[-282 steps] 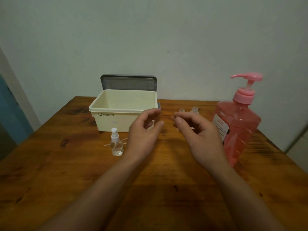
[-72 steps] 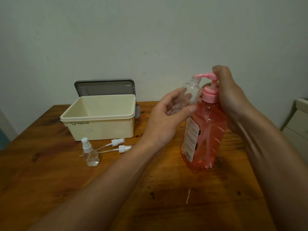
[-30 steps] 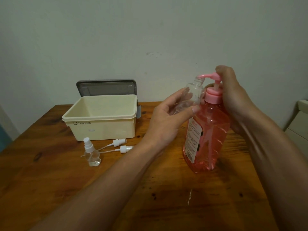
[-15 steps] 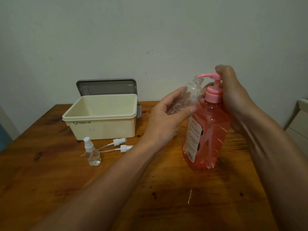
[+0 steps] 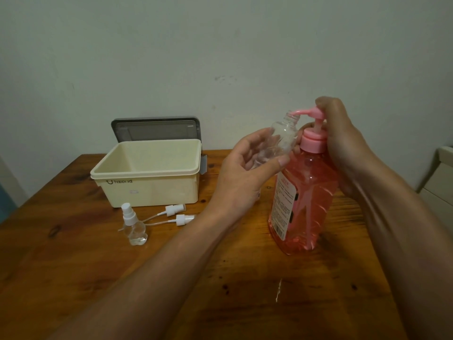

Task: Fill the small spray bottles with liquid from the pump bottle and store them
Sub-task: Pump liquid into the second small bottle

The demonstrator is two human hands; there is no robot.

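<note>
Left hand (image 5: 241, 177) grips uncapped clear spray bottle (image 5: 279, 139), tilted, mouth at pump spout. Right hand (image 5: 343, 141) curled over head of pink pump bottle (image 5: 304, 200). Cream box (image 5: 147, 190) far left.

Empty before, the left hand (image 5: 242, 177) now holds an uncapped spray bottle (image 5: 279, 141) at the nozzle of the pump bottle (image 5: 304, 200); the right hand (image 5: 343, 143) grips its pump.

Uncapped clear bottle (image 5: 282, 139) tilted, raised, mouth at nozzle of upright pink pump bottle (image 5: 304, 197). Capped spray bottle (image 5: 133, 229) upright beside two loose spray heads (image 5: 175, 209), near open cream box (image 5: 147, 190).
</note>
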